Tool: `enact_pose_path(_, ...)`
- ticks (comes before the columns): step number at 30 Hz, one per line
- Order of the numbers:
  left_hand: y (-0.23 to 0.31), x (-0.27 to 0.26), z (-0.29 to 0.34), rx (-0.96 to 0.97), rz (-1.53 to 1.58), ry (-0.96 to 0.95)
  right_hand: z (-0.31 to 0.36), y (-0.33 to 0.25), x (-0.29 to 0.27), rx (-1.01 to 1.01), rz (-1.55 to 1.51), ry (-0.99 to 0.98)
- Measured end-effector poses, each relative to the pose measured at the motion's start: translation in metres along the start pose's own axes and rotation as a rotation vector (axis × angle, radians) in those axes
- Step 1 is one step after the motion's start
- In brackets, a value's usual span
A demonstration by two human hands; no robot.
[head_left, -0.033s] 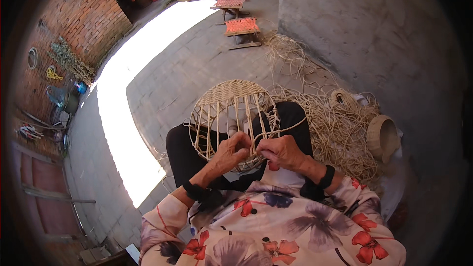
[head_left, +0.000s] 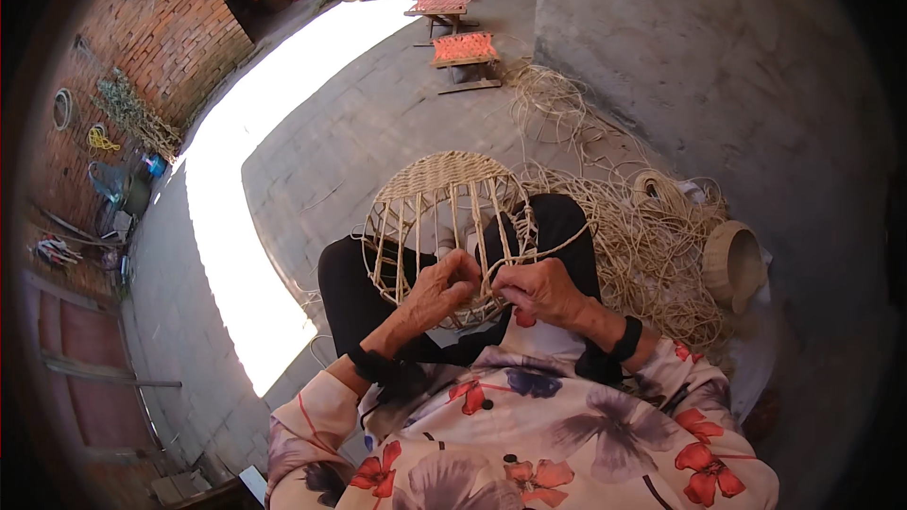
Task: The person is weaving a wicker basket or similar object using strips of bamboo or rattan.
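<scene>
A round, partly woven basket point(head_left: 444, 173) of tan twisted cord rests on my lap between my knees. Its far part is closely woven, and separate cords run from there toward me across an open frame. My left hand point(head_left: 442, 289) is closed at the near side of the basket, fingertips bent down among those cords; what they grip is hidden. Just right of it, my right hand point(head_left: 542, 289) pinches the cord point(head_left: 557, 245), which loops up and out to the right over my knee. The fingertips of both hands are a short gap apart.
To my right lies a tangled heap of cord point(head_left: 624, 255), with a coiled roll point(head_left: 652, 187) and a woven round basket point(head_left: 734, 266) beside it. Two low stools with red woven seats point(head_left: 464, 47) stand ahead. A grey wall point(head_left: 709, 66) rises at the right, a brick wall point(head_left: 170, 19) at the left.
</scene>
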State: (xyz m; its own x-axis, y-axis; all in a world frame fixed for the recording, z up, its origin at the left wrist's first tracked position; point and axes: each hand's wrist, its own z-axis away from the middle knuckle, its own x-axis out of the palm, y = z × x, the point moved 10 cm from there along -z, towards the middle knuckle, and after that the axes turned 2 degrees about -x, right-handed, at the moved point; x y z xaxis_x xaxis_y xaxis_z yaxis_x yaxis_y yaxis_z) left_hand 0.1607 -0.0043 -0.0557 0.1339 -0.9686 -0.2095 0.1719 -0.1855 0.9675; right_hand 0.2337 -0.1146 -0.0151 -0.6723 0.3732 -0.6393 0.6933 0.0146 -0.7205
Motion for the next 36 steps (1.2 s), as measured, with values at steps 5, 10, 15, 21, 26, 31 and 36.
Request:
enact_pose_path(5,0.015,-0.007,0.001,-0.002,-0.019,-0.016,-0.003,-0.005,0.003,0.019,0.035,-0.026)
enact_pose_path(10,0.021,-0.006,0.006,-0.041,-0.043,-0.050,-0.007,-0.003,0.001,0.084,0.030,-0.040)
enact_pose_path(15,0.060,-0.023,0.027,0.338,-0.472,0.321,-0.008,0.000,-0.001,0.046,0.033,-0.007)
enact_pose_path(21,0.089,0.018,0.041,0.597,-0.911,0.251,-0.008,0.000,-0.001,0.027,0.027,0.013)
enact_pose_path(26,0.080,0.022,0.045,0.651,-0.935,0.340,-0.005,0.003,0.000,0.063,-0.013,0.026)
enact_pose_path(31,0.070,0.014,0.039,0.533,-0.791,0.333,-0.005,0.002,-0.001,0.027,0.028,0.024)
enact_pose_path(36,0.059,0.011,0.029,0.394,-0.753,0.251,-0.011,-0.002,-0.003,0.027,0.068,-0.002)
